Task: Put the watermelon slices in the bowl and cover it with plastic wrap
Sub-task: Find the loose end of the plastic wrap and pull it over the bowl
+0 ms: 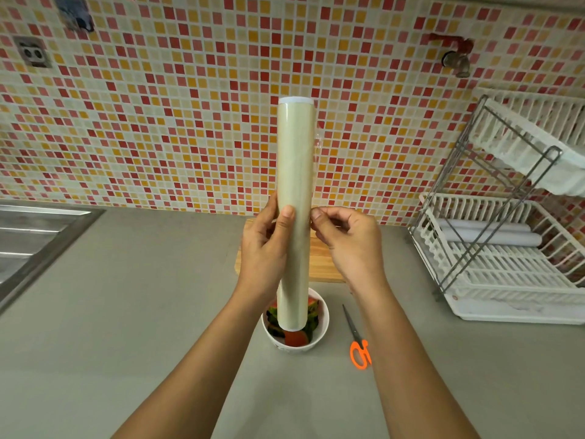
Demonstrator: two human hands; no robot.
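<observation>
Nothing legible: the sticker (73, 12) at ten o'clock is blurred, and marks on the bowl (323, 321) at six o'clock are too small.

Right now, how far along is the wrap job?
Done: watermelon slices sit in the bowl. In hand: left hand holds the plastic wrap roll; right hand pinches its film edge. Left: pull film, cut with the scissors beside the bowl, cover it; no film on it yet.
</observation>
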